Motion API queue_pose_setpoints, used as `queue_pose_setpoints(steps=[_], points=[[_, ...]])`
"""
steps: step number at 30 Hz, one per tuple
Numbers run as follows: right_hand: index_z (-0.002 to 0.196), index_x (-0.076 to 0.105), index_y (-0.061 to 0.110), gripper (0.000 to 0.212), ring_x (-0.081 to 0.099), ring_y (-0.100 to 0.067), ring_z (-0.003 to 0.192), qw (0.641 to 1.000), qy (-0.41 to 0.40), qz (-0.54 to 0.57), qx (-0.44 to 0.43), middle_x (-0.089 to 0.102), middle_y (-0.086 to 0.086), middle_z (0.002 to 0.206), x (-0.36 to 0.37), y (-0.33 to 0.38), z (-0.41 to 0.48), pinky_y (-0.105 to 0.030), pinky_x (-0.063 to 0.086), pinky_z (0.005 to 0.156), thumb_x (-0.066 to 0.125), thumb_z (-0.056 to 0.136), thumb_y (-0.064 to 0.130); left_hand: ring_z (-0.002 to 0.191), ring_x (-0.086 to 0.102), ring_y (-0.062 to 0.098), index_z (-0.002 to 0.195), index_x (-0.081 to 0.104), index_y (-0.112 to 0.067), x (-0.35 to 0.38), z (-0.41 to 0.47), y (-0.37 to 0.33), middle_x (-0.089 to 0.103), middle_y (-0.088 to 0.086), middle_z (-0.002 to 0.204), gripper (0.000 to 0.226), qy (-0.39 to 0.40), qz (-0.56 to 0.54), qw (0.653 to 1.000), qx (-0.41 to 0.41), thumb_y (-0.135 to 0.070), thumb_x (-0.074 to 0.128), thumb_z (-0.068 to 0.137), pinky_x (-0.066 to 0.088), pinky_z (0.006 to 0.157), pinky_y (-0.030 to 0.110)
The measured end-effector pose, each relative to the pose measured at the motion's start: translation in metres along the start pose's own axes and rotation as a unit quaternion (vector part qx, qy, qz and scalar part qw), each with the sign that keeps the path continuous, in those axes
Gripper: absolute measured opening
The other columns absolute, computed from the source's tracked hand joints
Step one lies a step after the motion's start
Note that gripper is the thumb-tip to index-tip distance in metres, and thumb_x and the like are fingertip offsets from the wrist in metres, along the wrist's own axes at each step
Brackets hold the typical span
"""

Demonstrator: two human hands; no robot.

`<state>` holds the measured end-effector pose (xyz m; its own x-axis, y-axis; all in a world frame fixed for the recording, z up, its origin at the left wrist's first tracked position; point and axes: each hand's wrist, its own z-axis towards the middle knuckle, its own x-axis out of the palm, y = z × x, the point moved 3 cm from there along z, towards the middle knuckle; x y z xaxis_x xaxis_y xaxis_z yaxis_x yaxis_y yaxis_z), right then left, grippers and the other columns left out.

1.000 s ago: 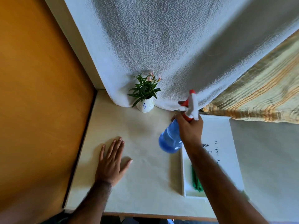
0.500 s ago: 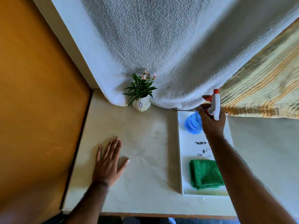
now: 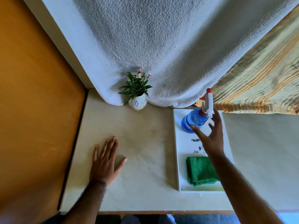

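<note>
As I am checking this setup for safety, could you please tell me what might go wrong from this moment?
1. The open right hand hovers close to the spray bottle; a brush could tip it over on the tray.
2. The spray bottle stands at the tray's far end, by the striped curtain; a leak might wet the fabric.

Left hand [image 3: 105,160] at 7 o'clock: palm down, flat, fingers straight toward 12, thumb splayed to 2. Right hand [image 3: 210,138] at 3 o'clock: fingers spread and loose toward 11–12, holding nothing, slightly blurred. Right forearm [image 3: 242,188] runs down to 5.
</note>
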<state>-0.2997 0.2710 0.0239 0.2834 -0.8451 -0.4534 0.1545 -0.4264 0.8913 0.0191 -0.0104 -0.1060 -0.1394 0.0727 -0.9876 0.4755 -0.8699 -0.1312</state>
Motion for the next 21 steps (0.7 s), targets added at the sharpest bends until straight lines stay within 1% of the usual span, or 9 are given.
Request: queue_pose_setpoints(steps=[2,5,7,9,11,14,16,18,21], points=[[0.146,0.043,0.018,0.092,0.05,-0.013,0.13,0.991,0.006,-0.114,-0.076,0.051,0.001,0.142,-0.014,-0.016,-0.037,-0.021,0.041,0.107,0.08,0.075,0.062,0.161,0.026,0.02,0.167,0.026,-0.016,-0.002,0.001,-0.001,0.026,0.003,0.177,0.089,-0.003,-0.002,1.0,-0.004,-0.068,0.042,0.096,0.025,0.129,0.061],[0.135,0.057,0.011,0.083,0.053,-0.026,0.129,0.938,0.111,-0.263,-0.196,0.056,-0.007,0.135,-0.027,-0.047,-0.085,-0.037,0.043,0.112,0.067,0.082,0.074,0.161,0.027,0.019,0.167,0.028,-0.016,-0.006,0.001,-0.003,0.027,0.003,0.176,0.089,-0.003,-0.003,1.0,-0.006,-0.068,0.043,0.096,0.025,0.129,0.061],[0.135,0.063,0.008,0.086,0.055,-0.032,0.133,0.893,0.183,-0.336,-0.236,0.058,-0.011,0.14,-0.032,-0.066,-0.106,-0.044,0.043,0.113,0.063,0.084,0.077,0.161,0.029,0.021,0.166,0.03,-0.015,-0.008,0.001,-0.004,0.028,0.004,0.176,0.088,-0.001,-0.002,1.0,-0.005,-0.067,0.042,0.096,0.026,0.129,0.061],[0.141,0.061,0.008,0.09,0.05,-0.03,0.14,0.868,0.226,-0.366,-0.25,0.055,-0.012,0.15,-0.037,-0.077,-0.115,-0.043,0.036,0.118,0.063,0.082,0.075,0.16,0.032,0.022,0.165,0.032,-0.015,-0.009,0.0,-0.004,0.03,0.004,0.175,0.086,-0.005,-0.003,1.0,-0.005,-0.067,0.041,0.097,0.027,0.128,0.061],[0.148,0.055,0.011,0.093,0.042,-0.027,0.146,0.855,0.252,-0.379,-0.25,0.046,-0.009,0.159,-0.04,-0.081,-0.115,-0.043,0.033,0.122,0.07,0.078,0.07,0.159,0.033,0.023,0.165,0.033,-0.014,-0.01,0.001,-0.005,0.031,0.005,0.174,0.086,-0.006,-0.006,1.0,-0.005,-0.067,0.041,0.097,0.028,0.128,0.061],[0.155,0.044,0.016,0.098,0.034,-0.025,0.151,0.838,0.28,-0.4,-0.245,0.036,-0.006,0.165,-0.038,-0.081,-0.109,-0.046,0.034,0.121,0.08,0.076,0.061,0.159,0.034,0.024,0.164,0.035,-0.014,-0.012,0.001,-0.007,0.033,0.005,0.174,0.085,-0.011,-0.005,1.0,-0.004,-0.066,0.042,0.097,0.03,0.127,0.061],[0.156,0.04,0.014,0.097,0.034,-0.027,0.152,0.834,0.29,-0.395,-0.252,0.036,-0.008,0.165,-0.035,-0.081,-0.108,-0.039,0.025,0.126,0.085,0.078,0.051,0.159,0.034,0.024,0.164,0.035,-0.013,-0.013,0.0,-0.007,0.033,0.005,0.173,0.085,-0.011,-0.004,1.0,-0.003,-0.066,0.042,0.097,0.029,0.127,0.061],[0.155,0.042,0.01,0.097,0.035,-0.029,0.151,0.83,0.294,-0.394,-0.263,0.039,-0.013,0.163,-0.035,-0.08,-0.107,-0.034,0.017,0.128,0.091,0.074,0.033,0.159,0.033,0.024,0.164,0.035,-0.013,-0.013,0.001,-0.007,0.032,0.006,0.174,0.086,-0.007,-0.003,1.0,-0.004,-0.066,0.042,0.097,0.029,0.128,0.062],[0.153,0.045,0.007,0.098,0.039,-0.033,0.148,0.824,0.302,-0.404,-0.256,0.042,-0.016,0.16,-0.035,-0.078,-0.107,-0.044,0.029,0.122,0.092,0.066,0.007,0.158,0.035,0.024,0.163,0.036,-0.013,-0.012,0.0,-0.008,0.034,0.006,0.173,0.086,-0.011,-0.002,1.0,-0.007,-0.066,0.042,0.096,0.03,0.127,0.062]])
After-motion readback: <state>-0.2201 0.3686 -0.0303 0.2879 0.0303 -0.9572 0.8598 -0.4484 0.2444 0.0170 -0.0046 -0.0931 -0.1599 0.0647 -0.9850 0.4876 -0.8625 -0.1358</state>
